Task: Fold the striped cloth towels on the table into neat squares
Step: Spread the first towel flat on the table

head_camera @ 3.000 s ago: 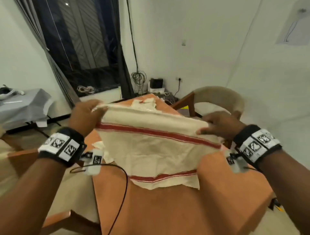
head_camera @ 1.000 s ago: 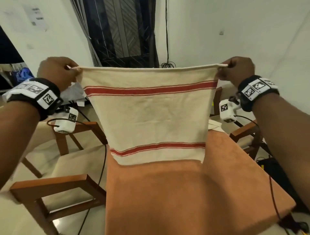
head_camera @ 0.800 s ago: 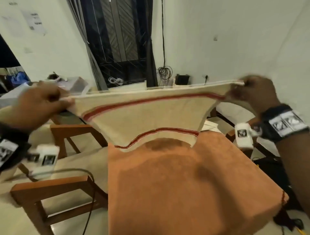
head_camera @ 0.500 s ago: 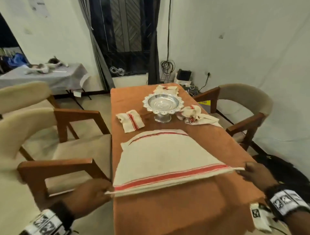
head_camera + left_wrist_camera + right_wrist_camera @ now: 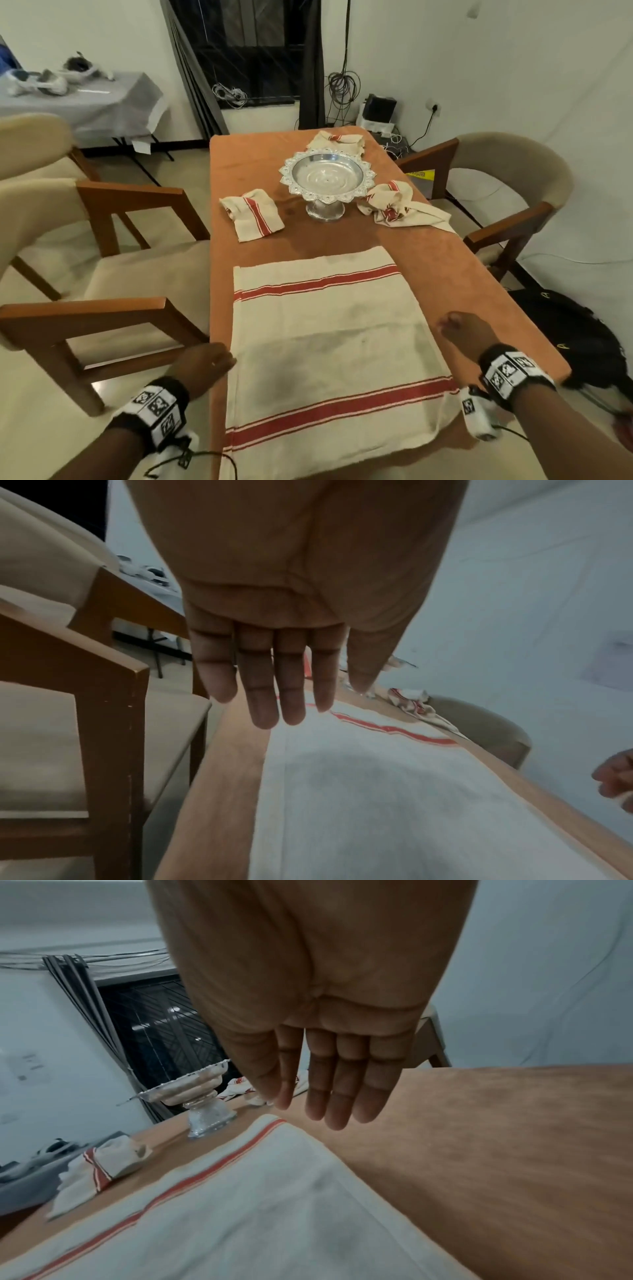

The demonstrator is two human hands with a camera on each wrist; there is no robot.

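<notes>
A cream towel with red stripes (image 5: 329, 346) lies spread flat on the orange table (image 5: 462, 274), its near edge hanging over the front. My left hand (image 5: 209, 363) hovers at the towel's left edge, fingers straight, holding nothing (image 5: 274, 685). My right hand (image 5: 459, 329) hovers just right of the towel over the bare tabletop, fingers straight and empty (image 5: 335, 1091). A folded striped towel (image 5: 251, 214) lies farther back on the left. A crumpled one (image 5: 397, 205) lies right of the bowl, and another (image 5: 337, 140) behind it.
A silver pedestal bowl (image 5: 327, 181) stands mid-table beyond the spread towel. Wooden chairs with beige cushions stand at the left (image 5: 102, 257) and right (image 5: 513, 192). A black bag (image 5: 568, 339) lies on the floor at the right.
The towel, held up by its top corners a second ago, was swung down and laid flat on the table. Both hands have let go of it and opened.
</notes>
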